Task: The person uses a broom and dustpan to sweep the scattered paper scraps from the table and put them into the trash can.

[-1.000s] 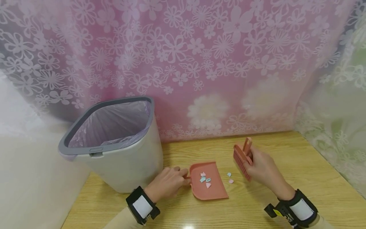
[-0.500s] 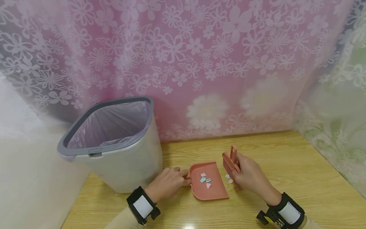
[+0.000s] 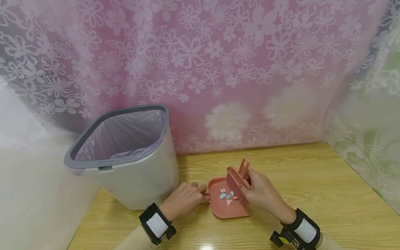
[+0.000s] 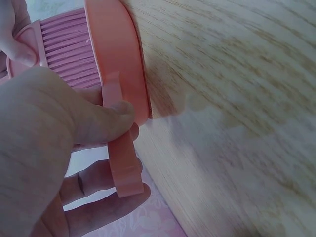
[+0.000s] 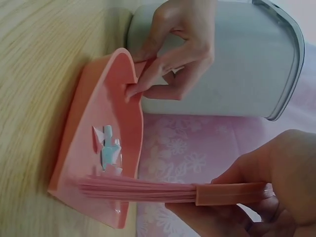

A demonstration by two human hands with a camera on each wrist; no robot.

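A coral-pink dustpan (image 3: 218,212) lies flat on the wooden table, its mouth facing right. My left hand (image 3: 183,200) holds its short handle; in the left wrist view the thumb presses on top of the handle (image 4: 129,170) with fingers beneath. My right hand (image 3: 265,192) grips a matching small hand brush (image 3: 235,174), bristles pointing down. Those bristles (image 5: 138,189) reach into the pan near its open edge, as the right wrist view shows. Several pale blue and pink scraps (image 3: 223,196) sit inside the pan, just left of the bristles.
A light grey bin (image 3: 153,180) with a dark grey rim and purple liner stands left of the pan, close behind my left hand. A pink flowered curtain (image 3: 193,132) hangs along the table's (image 3: 300,156) back edge.
My right hand has moved the brush left from beside the dustpan to over its open edge. Two scraps from the table are now inside the pan. The left hand stays put.
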